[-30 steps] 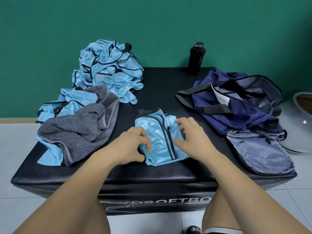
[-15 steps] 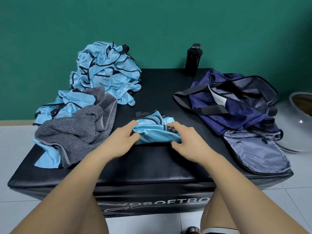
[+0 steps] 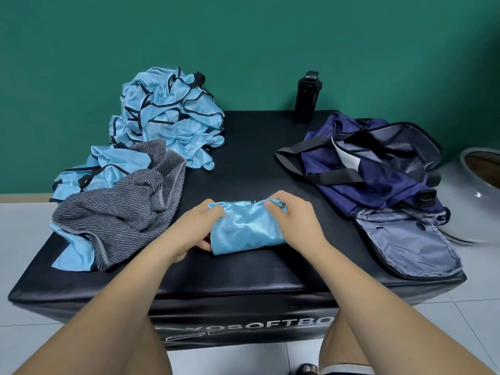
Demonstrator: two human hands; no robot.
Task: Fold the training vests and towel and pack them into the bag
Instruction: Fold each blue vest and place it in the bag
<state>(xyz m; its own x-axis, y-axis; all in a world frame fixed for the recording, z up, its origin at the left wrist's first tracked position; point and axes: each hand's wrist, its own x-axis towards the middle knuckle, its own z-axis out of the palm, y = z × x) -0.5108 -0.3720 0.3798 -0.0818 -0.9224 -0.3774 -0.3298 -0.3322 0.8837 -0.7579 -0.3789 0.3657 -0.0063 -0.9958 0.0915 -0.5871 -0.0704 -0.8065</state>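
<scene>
The left hand (image 3: 200, 226) grasps the left end of a folded vest (image 3: 246, 231), with the fingers curled over its upper edge and the thumb at the lower corner. The right hand (image 3: 293, 223) holds the other end in the same way, fingers bent over the top. Between the two hands the light blue vest is a small, compact packet. It lies on the front part of the black soft box (image 3: 243, 274), close to the person.

To the left, the grey striped towel (image 3: 121, 209) lies crumpled and unfolded, and it partly covers some loose vests (image 3: 108, 169). Behind it a bigger pile of vests (image 3: 167, 115) is heaped, all tangled. To the right, well apart from the packet, the navy bag (image 3: 378, 171) lies open; I cannot see any folded item inside it. A black bottle (image 3: 307, 96) stands at the back edge.

I judge the task to be near its beginning. One vest seems almost folded but is not yet packed. The pile, the loose vests and the towel all have to be folded and put into the bag.
</scene>
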